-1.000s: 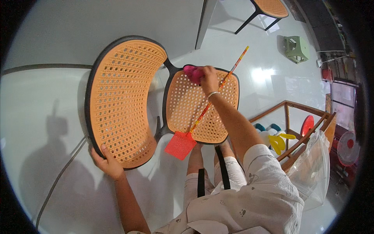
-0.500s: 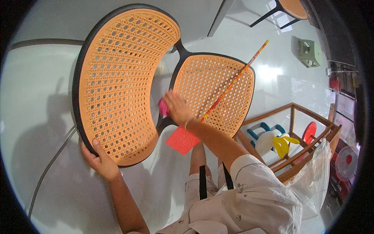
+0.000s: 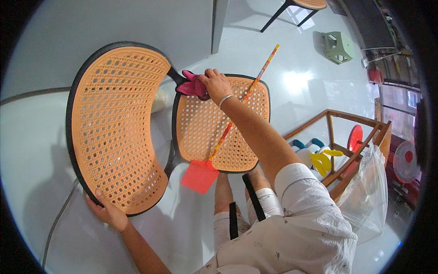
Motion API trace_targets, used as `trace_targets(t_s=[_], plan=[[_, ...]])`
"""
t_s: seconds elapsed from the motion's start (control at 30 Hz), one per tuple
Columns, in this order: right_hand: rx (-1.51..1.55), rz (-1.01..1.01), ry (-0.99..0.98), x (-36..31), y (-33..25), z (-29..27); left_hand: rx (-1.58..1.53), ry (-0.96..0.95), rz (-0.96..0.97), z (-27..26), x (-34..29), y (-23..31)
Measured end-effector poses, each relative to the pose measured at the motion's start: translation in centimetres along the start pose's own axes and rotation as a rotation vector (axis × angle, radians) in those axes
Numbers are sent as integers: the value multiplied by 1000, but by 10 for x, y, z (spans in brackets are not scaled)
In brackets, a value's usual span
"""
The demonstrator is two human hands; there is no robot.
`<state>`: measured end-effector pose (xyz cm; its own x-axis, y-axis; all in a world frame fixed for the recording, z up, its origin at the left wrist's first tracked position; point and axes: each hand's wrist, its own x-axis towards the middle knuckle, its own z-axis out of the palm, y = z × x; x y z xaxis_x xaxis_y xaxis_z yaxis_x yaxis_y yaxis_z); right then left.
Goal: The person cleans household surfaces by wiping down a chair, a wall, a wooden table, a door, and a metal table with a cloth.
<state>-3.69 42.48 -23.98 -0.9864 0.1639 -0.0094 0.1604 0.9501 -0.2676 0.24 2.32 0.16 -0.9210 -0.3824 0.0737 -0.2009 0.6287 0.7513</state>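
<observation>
A chair with black edging has a curved tan woven backrest [image 3: 114,128] and a woven seat [image 3: 200,121]. My left hand [image 3: 108,213] grips the backrest's lower left edge, thumb on the front and fingers behind. At the far corner of the seat, where the black frame joins the backrest, my right hand [image 3: 216,85] presses a crumpled magenta cloth [image 3: 193,86]. A flyswatter lies across the seat, its red square head [image 3: 200,176] at the near edge and its patterned yellow-red handle [image 3: 261,71] reaching past the far right corner.
To the right stands a wooden frame [image 3: 329,130] holding white, teal, yellow and red things, with a clear plastic bag [image 3: 365,194] hanging on it. Farther off are a pale green stool [image 3: 338,47] and another woven chair [image 3: 311,3]. A cable [image 3: 59,221] runs along the floor at left.
My right hand and the cloth have moved from the near-middle of the seat's backrest side to its far corner. The view has shifted; my left hand still holds the backrest.
</observation>
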Motion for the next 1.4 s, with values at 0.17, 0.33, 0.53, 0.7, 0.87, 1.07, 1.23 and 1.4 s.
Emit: trace_targets(t_s=[0.17, 0.33, 0.53, 0.7, 0.87, 1.07, 1.23, 1.4], plan=[[302, 199, 66, -39, 21, -22, 70, 169, 328, -3, -5, -17], [992, 632, 501, -122, 64, -67, 99, -322, 908, 53, -99, -32], [952, 885, 630, -180, 142, -54, 167, -941, 448, 224, -215, -36], [801, 793, 259, -173, 144, 1, 381, -962, 269, 292, -216, -62], [151, 303, 198, -109, 109, -17, 195, -830, 214, 271, -174, -82], [160, 29, -14, -60, 108, -31, 118, -702, 304, 267, -135, -84], [283, 288, 173, -137, 109, -28, 336, -711, 286, 281, -134, -83], [259, 476, 5, -262, 66, -26, 233, -697, 254, 281, -142, -86]])
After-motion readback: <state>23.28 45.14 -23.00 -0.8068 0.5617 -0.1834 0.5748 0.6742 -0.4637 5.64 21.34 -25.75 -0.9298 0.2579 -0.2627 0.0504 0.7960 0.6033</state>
